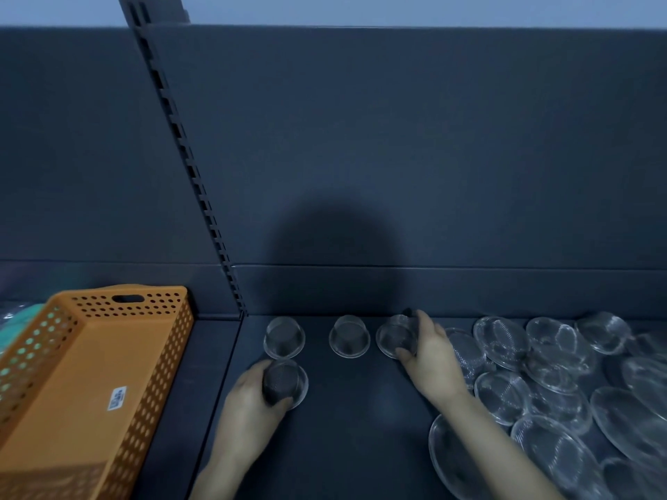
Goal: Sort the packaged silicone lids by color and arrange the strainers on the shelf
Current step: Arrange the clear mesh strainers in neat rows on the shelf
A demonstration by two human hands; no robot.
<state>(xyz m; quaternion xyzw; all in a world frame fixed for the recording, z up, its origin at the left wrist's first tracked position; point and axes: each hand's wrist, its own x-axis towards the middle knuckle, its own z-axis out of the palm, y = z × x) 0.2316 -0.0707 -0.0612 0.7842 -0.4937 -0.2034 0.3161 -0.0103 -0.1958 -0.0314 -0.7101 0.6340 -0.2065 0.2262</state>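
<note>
Strainers, four small mesh cups with clear rims, are sitting on the dark shelf point(361, 427) in the head view, close to its back edge. Three are standing in a row: the back-left strainer point(284, 337), the middle strainer point(348, 336) set apart from it, and the right strainer point(396, 336) near the middle one. The front strainer point(285, 387) is lying just in front of the back-left one, almost touching it.

The left grip point(249, 402) is curling round the front strainer from the left, thumb and fingers wrapping its mesh body. The right grip point(431, 359) is reaching in from the right and pinching the right strainer, fingers up at its far rim and thumb at its near rim. Both forearms are stretching in from the bottom edge.

To the right of the right grip, a pile of clear packaged lids point(541, 391) is spreading over the shelf, the ribbed discs overlapping one another; their colours are not showing in this dim light.

On the left, past a slotted upright point(195, 182), an orange perforated basket point(158, 373) is sitting tilted, with a small white label point(117, 398) on its floor. Something teal point(14, 315) is peeking out behind it, too blurred to name.
</note>
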